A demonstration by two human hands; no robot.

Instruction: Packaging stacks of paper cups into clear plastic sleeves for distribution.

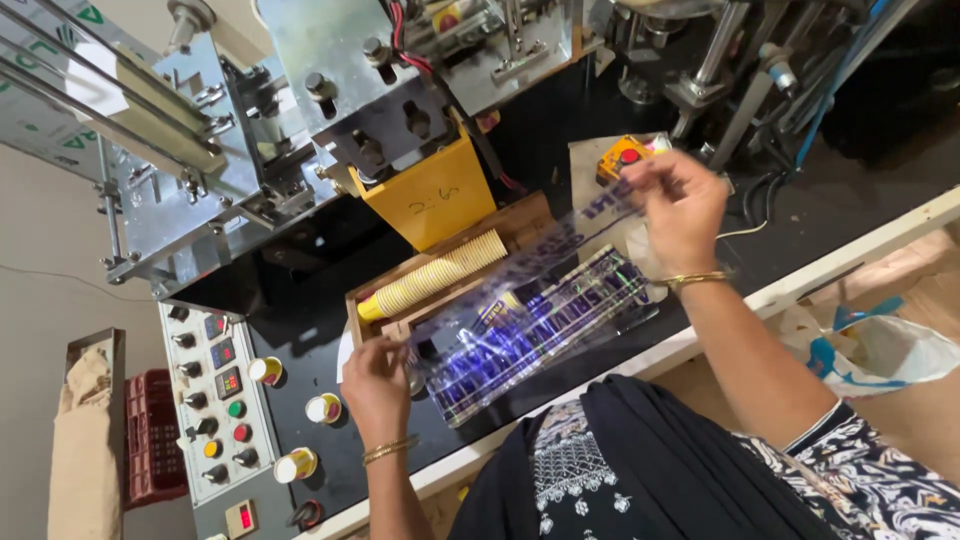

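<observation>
- Between your hands you hold a long clear plastic sleeve with dark blue print (pixel 545 300), stretched slantwise over the tabletop.
- A small red-lit screen (pixel 245 516) sits at the grey control panel's near end.
- A crumpled white bag with blue markings (pixel 880 350) lies at far right.
- A yellow panel with handwritten marks (pixel 435 200) fronts the machine.

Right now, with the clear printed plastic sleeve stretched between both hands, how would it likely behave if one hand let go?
The sleeve looks thin and see-through, so probably floppy and very light. The left hand and right hand hold opposite ends; released, it would likely droop. Its glossy surface hints that it may be slippery.
</observation>
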